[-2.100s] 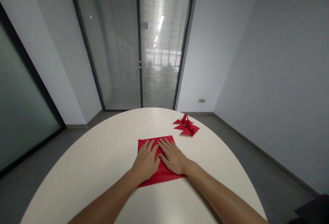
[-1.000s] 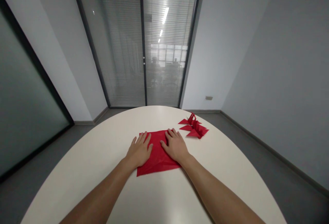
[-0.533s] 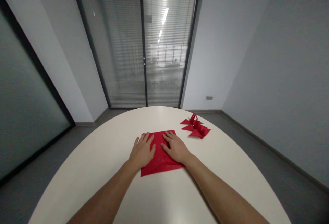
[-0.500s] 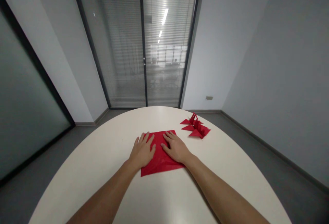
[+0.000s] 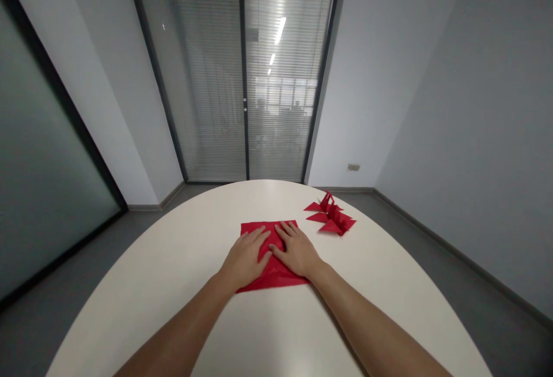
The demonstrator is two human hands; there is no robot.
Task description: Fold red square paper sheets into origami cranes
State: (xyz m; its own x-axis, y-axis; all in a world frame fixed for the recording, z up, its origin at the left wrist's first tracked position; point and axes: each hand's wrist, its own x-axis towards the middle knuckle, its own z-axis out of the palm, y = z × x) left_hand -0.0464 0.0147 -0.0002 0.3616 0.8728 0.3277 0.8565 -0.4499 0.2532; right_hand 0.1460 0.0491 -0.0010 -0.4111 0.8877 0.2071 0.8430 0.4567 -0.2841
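Observation:
A red sheet of paper [image 5: 276, 278] lies flat on the white table, its near side slightly creased. On its left part rests my left hand [image 5: 245, 257], palm down with fingers stretched forward. My right hand [image 5: 298, 250] lies flat on the right part, fingers spread and pointing to the far edge. The thumbs are close to each other over the middle of the sheet. Both hands cover much of the paper, and neither grips it.
Several folded red paper cranes [image 5: 332, 215] stand together at the far right of the round white table [image 5: 173, 267]. Beyond the table are a glass door with blinds [image 5: 276, 123] and grey walls. A wall socket [image 5: 353, 167] sits low at the back right.
My left hand has slid to the right over the paper, nearer to my right hand. The right hand stays in nearly the same place. The view has shifted slightly.

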